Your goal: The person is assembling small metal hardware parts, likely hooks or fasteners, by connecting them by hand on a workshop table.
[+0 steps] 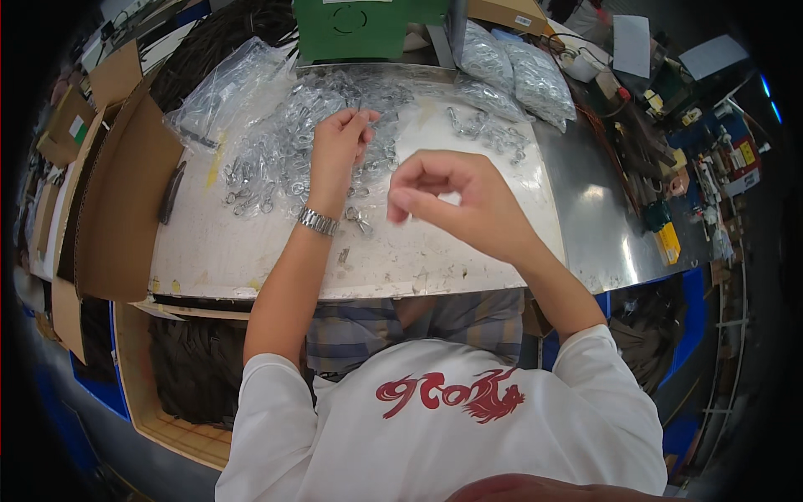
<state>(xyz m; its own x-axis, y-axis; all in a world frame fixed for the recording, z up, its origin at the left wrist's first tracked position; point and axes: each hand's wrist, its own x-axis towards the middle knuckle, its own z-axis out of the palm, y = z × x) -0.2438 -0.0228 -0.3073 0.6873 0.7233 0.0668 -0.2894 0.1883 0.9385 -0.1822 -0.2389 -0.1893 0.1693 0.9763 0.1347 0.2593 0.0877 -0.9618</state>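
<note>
My left hand (341, 138), with a metal-band watch (318, 222) on its wrist, is over a spread pile of small silvery metal hooks with rings (293, 159). Its fingers are bent together in a pinch; whatever they hold is hidden. To its right and nearer to me, my right hand (456, 197) hovers over the white tabletop (401, 263). Thumb and fingers curl toward each other, their tips a little blurred, and I cannot make out anything between them. A few loose hooks (358, 219) lie between the hands.
Clear plastic bags (230, 96) lie behind the pile; filled bags (535, 79) are at the back right. A green machine housing (368, 29) stands at the far edge. An open cardboard box (125, 184) borders the left, a metal surface (594, 205) the right.
</note>
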